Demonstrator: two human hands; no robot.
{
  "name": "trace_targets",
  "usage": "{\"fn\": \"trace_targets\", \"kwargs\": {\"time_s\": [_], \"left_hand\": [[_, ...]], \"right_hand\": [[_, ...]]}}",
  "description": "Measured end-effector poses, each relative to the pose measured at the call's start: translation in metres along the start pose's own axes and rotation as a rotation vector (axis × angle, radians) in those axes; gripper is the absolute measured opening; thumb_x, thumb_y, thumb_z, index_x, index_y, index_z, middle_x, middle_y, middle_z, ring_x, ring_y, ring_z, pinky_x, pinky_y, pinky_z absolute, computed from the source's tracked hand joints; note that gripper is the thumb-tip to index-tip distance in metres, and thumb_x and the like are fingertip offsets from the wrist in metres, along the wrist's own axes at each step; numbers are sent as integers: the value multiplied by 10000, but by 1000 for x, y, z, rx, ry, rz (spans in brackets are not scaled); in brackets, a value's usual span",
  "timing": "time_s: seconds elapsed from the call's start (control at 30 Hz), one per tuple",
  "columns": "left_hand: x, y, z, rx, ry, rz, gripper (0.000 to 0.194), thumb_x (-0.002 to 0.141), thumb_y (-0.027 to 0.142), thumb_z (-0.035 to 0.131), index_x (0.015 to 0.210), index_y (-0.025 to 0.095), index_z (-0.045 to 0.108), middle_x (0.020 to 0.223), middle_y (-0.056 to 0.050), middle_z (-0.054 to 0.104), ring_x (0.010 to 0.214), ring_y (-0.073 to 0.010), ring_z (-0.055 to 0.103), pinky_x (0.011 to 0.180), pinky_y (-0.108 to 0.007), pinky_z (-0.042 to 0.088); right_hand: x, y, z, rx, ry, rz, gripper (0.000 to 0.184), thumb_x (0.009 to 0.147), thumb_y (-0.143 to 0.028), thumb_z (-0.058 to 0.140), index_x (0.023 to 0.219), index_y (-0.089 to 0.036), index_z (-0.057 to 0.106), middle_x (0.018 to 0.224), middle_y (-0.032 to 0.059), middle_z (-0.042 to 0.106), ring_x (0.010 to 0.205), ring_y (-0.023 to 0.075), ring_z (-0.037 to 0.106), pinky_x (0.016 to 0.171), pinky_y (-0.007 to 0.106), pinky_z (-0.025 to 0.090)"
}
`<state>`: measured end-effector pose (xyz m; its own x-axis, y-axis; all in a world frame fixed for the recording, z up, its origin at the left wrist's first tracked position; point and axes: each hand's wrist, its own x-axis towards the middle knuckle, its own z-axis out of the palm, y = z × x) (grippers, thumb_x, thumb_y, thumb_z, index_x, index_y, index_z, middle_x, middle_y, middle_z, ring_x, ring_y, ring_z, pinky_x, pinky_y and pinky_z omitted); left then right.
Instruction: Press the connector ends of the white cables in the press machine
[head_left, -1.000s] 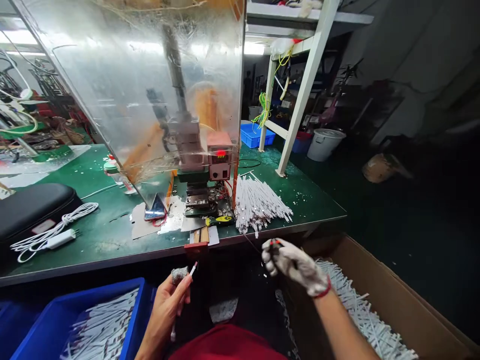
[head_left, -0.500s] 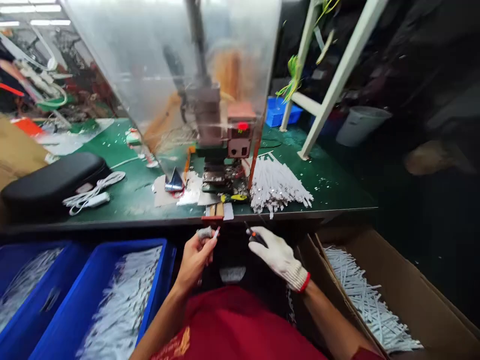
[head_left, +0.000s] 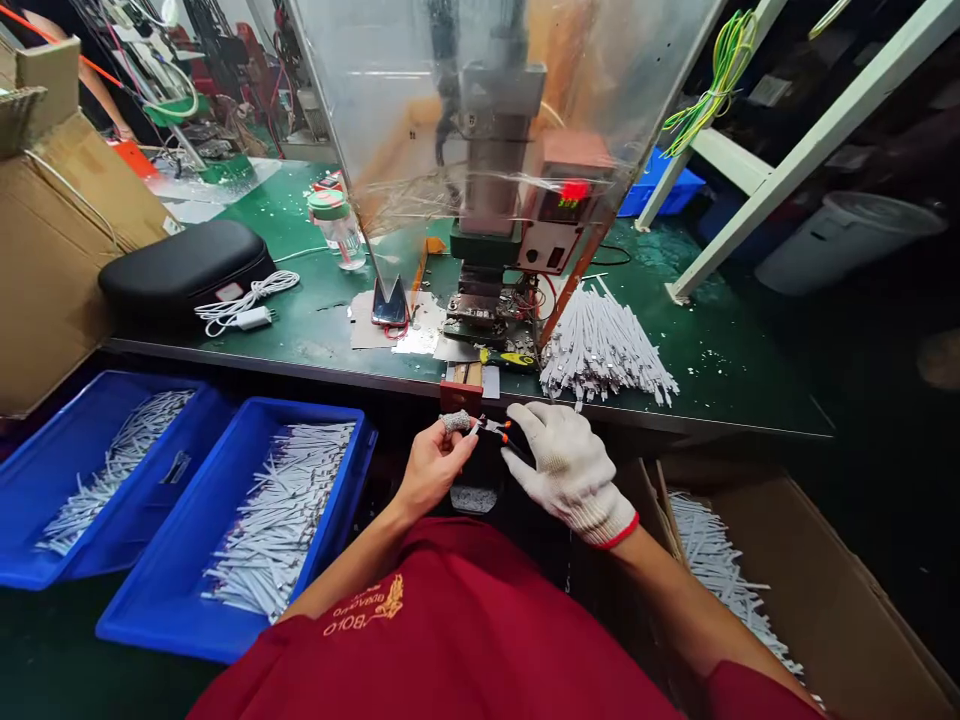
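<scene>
My left hand (head_left: 433, 462), its index finger wrapped in grey tape or cloth, pinches the end of a thin white cable (head_left: 474, 430) between thumb and forefinger. In a white knit glove with a red cuff, my right hand (head_left: 566, 465) is closed around small pliers (head_left: 493, 427) with black and orange handles. The jaws of the pliers are at the cable's tip, by my left fingertips. Whether they bite on it is too small to tell. Just beyond both hands is a reddish-brown block (head_left: 460, 397) at the table's edge.
Behind a clear plastic shield (head_left: 397, 120) stands a press machine (head_left: 491, 190). White cables (head_left: 604, 345) lie piled on the green table (head_left: 315, 330). Blue bins (head_left: 150, 625) on the left and a cardboard box (head_left: 847, 600) on the right hold more. A yellow-black tool (head_left: 510, 360) lies near the edge.
The pliers have come over to the cable end in my left hand, closing the gap between my hands. My view has turned, so the bench sits further right and higher.
</scene>
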<state>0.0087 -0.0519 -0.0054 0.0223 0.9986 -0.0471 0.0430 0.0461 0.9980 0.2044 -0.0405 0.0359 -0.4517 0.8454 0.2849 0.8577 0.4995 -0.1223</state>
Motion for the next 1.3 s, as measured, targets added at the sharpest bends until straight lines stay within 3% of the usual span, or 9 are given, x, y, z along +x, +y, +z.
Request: {"fn": "trace_targets", "kwargs": {"time_s": [0.33,0.57,0.63,0.73,0.9,1.03,1.13,1.3], "left_hand": [[0,-4,-2,30,5,19,307,819,400,635,984,144,678,580,53,397,515,-83,362,506,-209,305],[-1,-6,-4,3,-14,-4,271,838,359,635,969,122,656,584,60,413,509,-67,383,505,-200,315],[-2,-5,-3,-7,-17,-8,260,837,351,639,962,123,657,580,62,419,502,-64,397,501,-194,326],[-2,-4,-4,-46,-28,-40,281,832,369,651,978,128,660,585,58,444,490,-64,448,489,-187,353],[1,-6,-13,-234,-80,-198,365,808,428,690,999,118,670,619,26,532,521,-70,505,509,-181,417],[3,-7,-15,-445,-86,-287,412,815,436,692,1063,108,668,601,54,448,447,-19,367,388,-122,264],[2,-4,-14,-624,-122,-305,378,838,380,685,1100,110,645,563,84,361,405,-5,234,349,-111,143],[2,-1,-21,-992,-221,-439,141,933,180,542,1052,134,601,538,90,313,378,-15,216,327,-91,136]], "right_hand": [[-2,-5,2,-90,-75,0,385,896,-432,542,1208,-207,563,1075,113,605,884,264,512,721,360,341],[-2,-4,4,-154,-122,-19,305,932,-423,492,1151,-244,606,880,83,610,754,224,499,588,328,265],[-3,-3,5,-112,-124,-12,282,923,-414,511,1120,-245,621,856,74,610,733,214,511,570,318,270],[-7,2,9,113,-87,42,273,904,-397,552,1114,-239,628,889,56,628,741,193,559,610,298,369],[-13,16,11,508,106,227,332,887,-369,593,1181,-215,606,1044,45,664,904,188,636,822,287,485],[-14,16,16,574,57,299,355,878,-382,602,1194,-221,609,1081,36,671,944,195,647,856,299,499],[-11,9,21,570,30,284,360,875,-369,597,1202,-220,604,1076,42,670,938,200,646,855,314,504],[-4,-2,24,463,61,163,353,862,-354,602,1183,-209,606,1087,71,654,959,227,623,883,354,492]]}}
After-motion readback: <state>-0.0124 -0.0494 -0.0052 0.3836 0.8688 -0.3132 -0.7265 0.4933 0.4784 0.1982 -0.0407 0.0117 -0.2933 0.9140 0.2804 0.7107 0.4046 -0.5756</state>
